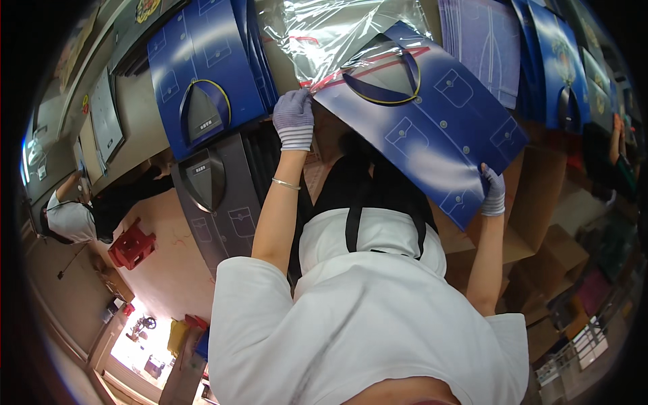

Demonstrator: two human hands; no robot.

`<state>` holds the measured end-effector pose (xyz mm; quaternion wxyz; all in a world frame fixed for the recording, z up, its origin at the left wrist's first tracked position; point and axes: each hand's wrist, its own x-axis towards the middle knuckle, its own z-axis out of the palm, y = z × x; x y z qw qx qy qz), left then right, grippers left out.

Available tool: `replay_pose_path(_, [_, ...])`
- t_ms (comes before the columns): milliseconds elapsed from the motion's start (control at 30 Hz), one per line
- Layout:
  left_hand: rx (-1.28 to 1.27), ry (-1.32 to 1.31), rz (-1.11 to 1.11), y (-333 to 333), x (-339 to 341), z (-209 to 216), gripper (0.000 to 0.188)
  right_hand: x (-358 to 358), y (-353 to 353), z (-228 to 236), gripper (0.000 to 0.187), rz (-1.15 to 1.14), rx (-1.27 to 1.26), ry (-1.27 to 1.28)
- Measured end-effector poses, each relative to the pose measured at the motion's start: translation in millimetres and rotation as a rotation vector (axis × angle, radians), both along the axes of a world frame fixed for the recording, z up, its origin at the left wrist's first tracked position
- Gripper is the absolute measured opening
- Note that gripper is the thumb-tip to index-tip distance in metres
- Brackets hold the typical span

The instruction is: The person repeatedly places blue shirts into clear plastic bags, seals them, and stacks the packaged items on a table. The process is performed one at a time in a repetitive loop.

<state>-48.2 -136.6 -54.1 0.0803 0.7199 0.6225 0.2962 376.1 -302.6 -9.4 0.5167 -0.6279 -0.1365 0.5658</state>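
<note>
A blue shirt-shaped cardboard sheet (432,125) with a raised collar lies tilted in front of me, printed with pockets and buttons. Its collar end is partly under the transparent plastic bag (351,34), which has red strips along its opening. My left hand (295,116), in a striped grey-white glove, is closed at the bag's corner by the red strip; the fingertips are partly hidden. On the sheet's lower right edge my right hand (493,191), gloved alike, is closed, pinching the cardboard with the thumb on top.
Blue shirt-shaped sheets (202,67) are stacked at left, with dark grey ones (219,202) nearer me. More blue sheets (557,61) and a pale purple stack (480,47) are at right. An open cardboard box (533,196) stands below my right hand. Another person (74,216) works far left, near a red stool (132,244).
</note>
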Motion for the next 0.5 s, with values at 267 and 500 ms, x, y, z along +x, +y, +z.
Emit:
replay_pose_path(267, [0.027, 0.136, 0.000, -1.3, 24.1, 30.2, 0.010, -21.9, -16.4, -17.7, 0.036, -0.143, -0.026, -0.033])
replay_pose_path(500, [0.103, 0.043, 0.006, -4.0, 27.3, 26.3, 0.009, -54.1, -26.7, 6.0, 0.028, -0.248, -0.070, -0.007])
